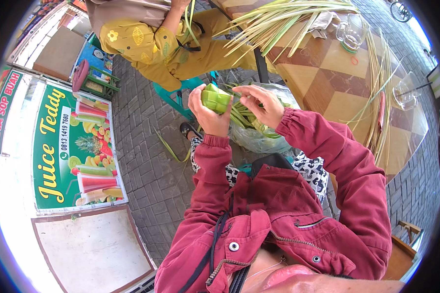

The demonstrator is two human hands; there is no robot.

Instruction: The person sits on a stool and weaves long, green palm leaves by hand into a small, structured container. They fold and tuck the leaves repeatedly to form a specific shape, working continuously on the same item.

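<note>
My left hand (209, 115) grips a green woven palm-leaf pouch (215, 99), of the ketupat kind, between thumb and fingers. Just right of the pouch is my right hand (263, 104), palm toward it, index finger stretched out and fingers apart. I see nothing held in that hand. Below both hands, a clear plastic bag (264, 144) holds green leaf strips (242, 116) and what look like more woven pieces; my right hand and sleeve hide part of it.
A checker-patterned table (315, 78) stands at the right, bearing long palm-leaf strips (278, 22), a glass mug (353, 33) and another glass (405, 91). Across from me sits a person in yellow clothing (143, 44) on a teal stool (168, 97). Loose leaf (168, 146) lies on the paving.
</note>
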